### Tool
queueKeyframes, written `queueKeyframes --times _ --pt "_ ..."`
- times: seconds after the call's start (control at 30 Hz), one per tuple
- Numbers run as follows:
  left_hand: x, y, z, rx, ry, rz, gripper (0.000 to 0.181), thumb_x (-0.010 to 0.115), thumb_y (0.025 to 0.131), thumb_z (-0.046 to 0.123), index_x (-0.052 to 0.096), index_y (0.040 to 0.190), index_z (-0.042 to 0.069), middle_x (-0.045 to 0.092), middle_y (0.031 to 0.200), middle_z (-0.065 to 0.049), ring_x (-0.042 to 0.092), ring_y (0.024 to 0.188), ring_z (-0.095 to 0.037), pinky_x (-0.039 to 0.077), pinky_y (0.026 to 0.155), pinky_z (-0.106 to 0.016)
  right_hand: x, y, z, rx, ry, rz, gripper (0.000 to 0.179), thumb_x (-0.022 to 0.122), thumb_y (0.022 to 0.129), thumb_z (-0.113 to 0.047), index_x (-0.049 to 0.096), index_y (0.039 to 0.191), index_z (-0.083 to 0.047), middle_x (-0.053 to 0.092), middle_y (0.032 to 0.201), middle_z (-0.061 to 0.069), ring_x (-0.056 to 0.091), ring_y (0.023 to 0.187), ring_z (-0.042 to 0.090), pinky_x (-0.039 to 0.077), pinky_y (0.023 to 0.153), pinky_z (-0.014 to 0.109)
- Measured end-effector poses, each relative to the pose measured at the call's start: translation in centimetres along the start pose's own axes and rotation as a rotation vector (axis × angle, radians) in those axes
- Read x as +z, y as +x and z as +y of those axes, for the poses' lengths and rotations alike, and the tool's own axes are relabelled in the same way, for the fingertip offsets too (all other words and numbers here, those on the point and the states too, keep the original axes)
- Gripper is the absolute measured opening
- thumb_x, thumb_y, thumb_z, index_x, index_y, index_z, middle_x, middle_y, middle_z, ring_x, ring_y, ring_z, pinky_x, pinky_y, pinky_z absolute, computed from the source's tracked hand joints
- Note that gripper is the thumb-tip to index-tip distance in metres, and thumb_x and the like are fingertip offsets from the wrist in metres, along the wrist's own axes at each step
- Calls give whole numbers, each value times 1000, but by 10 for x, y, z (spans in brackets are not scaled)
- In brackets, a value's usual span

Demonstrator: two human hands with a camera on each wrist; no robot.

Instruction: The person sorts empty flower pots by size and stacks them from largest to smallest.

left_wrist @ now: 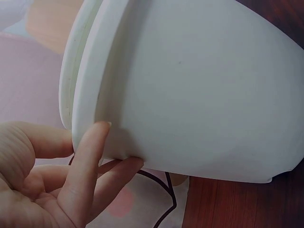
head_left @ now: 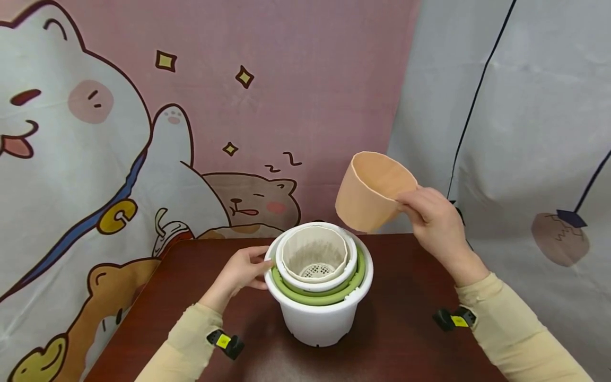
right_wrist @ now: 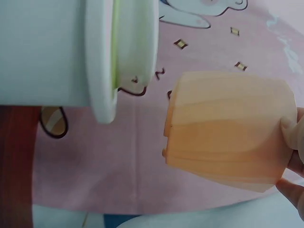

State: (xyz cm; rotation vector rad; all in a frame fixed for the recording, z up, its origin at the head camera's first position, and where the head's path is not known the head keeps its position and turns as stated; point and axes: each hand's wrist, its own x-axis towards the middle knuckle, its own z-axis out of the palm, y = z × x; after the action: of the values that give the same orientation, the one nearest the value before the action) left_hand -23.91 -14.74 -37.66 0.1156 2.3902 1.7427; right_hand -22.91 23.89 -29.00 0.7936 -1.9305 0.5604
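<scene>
A peach-coloured flower pot is held up at the back right of the pot stack, its mouth tilted. My right hand pinches its rim between thumb and fingers, also visible in the right wrist view. Below and left, a large white pot stands upright on the table. Nested inside are a green pot, a smaller white pot and a cream pot with a perforated bottom. My left hand grips the large pot's left rim; in the left wrist view the fingertips press under its lip.
The dark reddish-brown table ends just behind the pots. Behind it hangs a pink and white cloth with cartoon animals. A wrist camera is strapped to my left sleeve and another camera to the right.
</scene>
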Motion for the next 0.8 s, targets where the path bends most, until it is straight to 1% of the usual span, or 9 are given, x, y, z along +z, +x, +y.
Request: queueKeyframes --times 0.1,0.17,0.23,0.37,0.47,0.57,0.67,0.8 --pt "0 0 0 3 5 1 50 69 93 4 54 140 -1 64 106 -20 69 70 -24 63 58 -40 -2 8 -9 -26 20 2 30 78 71 15 73 94 -4 71 87 8 61 86 28 43 97 20" --pt "0 0 0 3 7 1 50 69 93 4 54 139 -1 64 105 -19 69 69 -24 63 58 -40 -1 13 -14 -47 40 13 30 78 70 15 74 93 -3 71 87 8 62 88 29 44 98 21" --pt "0 0 0 2 5 1 49 69 93 5 54 139 -1 64 104 -19 69 69 -24 63 58 -39 1 16 -19 -71 67 30 30 78 69 17 74 91 -3 71 86 7 63 89 29 46 99 25" --pt "-1 -1 0 11 -15 -13 48 68 93 4 54 139 -2 65 107 -19 69 70 -24 63 58 -39 5 21 -28 -109 105 37 32 76 69 21 75 91 -3 72 87 7 64 90 30 48 100 33" --pt "-2 -1 0 24 -30 -26 47 67 94 4 54 138 -4 66 109 -20 69 71 -24 63 58 -40 9 22 -34 -122 122 29 37 73 69 25 75 92 -3 72 88 6 64 90 29 49 100 35" --pt "-2 -2 0 27 -33 -21 47 67 94 4 54 138 -4 66 107 -19 69 70 -24 63 57 -40 13 22 -39 -130 138 16 41 70 69 29 75 94 -4 72 89 5 64 90 28 49 102 37" --pt "-1 -2 1 23 -31 -14 46 67 94 4 54 138 -3 67 107 -18 69 70 -23 63 57 -40 16 20 -44 -133 140 -11 43 65 70 31 75 95 -4 72 90 7 64 93 30 48 104 37" --pt "-1 -3 1 23 -33 -17 46 67 94 5 54 138 -3 66 112 -18 70 72 -24 63 57 -40 20 18 -48 -146 138 -35 45 62 71 31 74 95 -4 72 92 7 65 96 34 46 107 36"
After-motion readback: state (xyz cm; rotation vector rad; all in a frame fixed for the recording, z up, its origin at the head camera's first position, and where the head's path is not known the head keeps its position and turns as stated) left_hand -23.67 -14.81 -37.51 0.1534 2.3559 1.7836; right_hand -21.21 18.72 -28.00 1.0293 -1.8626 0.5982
